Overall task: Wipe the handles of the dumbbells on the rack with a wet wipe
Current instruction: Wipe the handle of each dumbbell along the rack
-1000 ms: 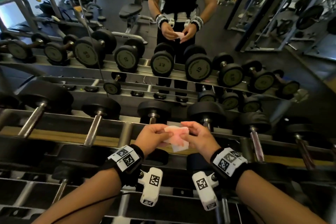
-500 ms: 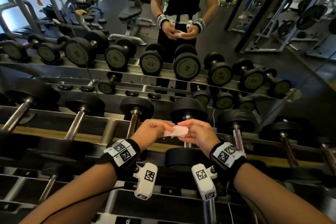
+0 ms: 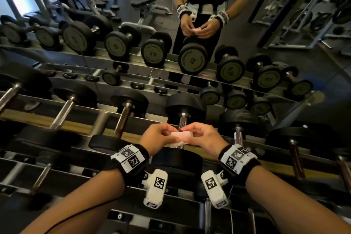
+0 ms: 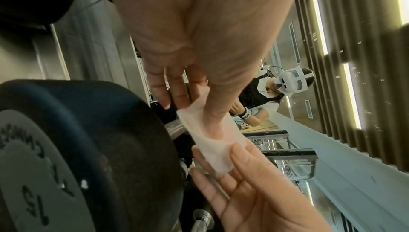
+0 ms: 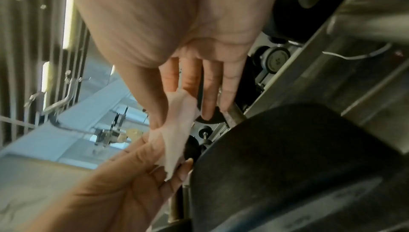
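I hold the wet wipe (image 3: 181, 136) between both hands, just above the rack (image 3: 79, 126). My left hand (image 3: 158, 137) pinches its left edge with thumb and fingertips; my right hand (image 3: 202, 138) pinches the right edge the same way, so both are closed on the wipe and it hangs as a small folded sheet between them. From the left wrist view the wipe (image 4: 210, 141) looks thin and limp, stretched from one thumb to the other hand's fingers (image 4: 243, 164); the right wrist view shows the wipe (image 5: 177, 134) the same way.

The relation that matters: the nearest handle (image 3: 183, 119) lies directly beyond and below my hands, partly hidden by them. Its long axis runs near to far, from the big black head (image 3: 176, 161) under my wrists to the far head (image 3: 185, 107) by the mirror (image 3: 190, 24). Both hands sit about equally close to it, one on each side.

I judge the wiping of this handle has not begun: the wipe is not touching the bar as far as I can tell. The next move likely calls for one hand to take the wipe, drop it over the bar and wrap across its axis, then slide along near to far. More handles (image 3: 121, 119) lie to the left and right on the same rail
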{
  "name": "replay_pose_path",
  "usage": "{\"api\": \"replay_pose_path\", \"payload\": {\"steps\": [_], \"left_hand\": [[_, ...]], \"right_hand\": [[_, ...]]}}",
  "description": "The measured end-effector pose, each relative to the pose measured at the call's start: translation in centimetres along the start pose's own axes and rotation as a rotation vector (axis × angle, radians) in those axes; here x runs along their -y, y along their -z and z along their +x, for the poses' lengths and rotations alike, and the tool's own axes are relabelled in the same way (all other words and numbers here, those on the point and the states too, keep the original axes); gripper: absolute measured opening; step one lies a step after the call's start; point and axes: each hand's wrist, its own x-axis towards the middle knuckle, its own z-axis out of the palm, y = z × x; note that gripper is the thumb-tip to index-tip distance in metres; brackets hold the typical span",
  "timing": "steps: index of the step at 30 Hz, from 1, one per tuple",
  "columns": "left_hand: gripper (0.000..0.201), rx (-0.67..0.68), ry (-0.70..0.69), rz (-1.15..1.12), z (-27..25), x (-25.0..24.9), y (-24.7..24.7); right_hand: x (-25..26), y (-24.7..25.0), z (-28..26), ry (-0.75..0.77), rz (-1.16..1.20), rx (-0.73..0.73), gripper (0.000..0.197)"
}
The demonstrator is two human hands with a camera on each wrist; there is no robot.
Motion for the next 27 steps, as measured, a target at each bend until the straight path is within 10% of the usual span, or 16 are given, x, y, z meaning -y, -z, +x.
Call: {"api": "replay_pose_path", "payload": {"steps": [19,27], "left_hand": [[0.012,-0.141,0.027,0.023,1.0,3.1,-2.3],[0.029,-0.167,0.106,0.059,1.0,4.7,-1.3]], "right_hand": [[-1.1,1.7,2.6,-0.126,-0.050,0.269,0.016],[-1.8,2.6,4.6,-0.179,-0.179,0.013,0.013]]}}
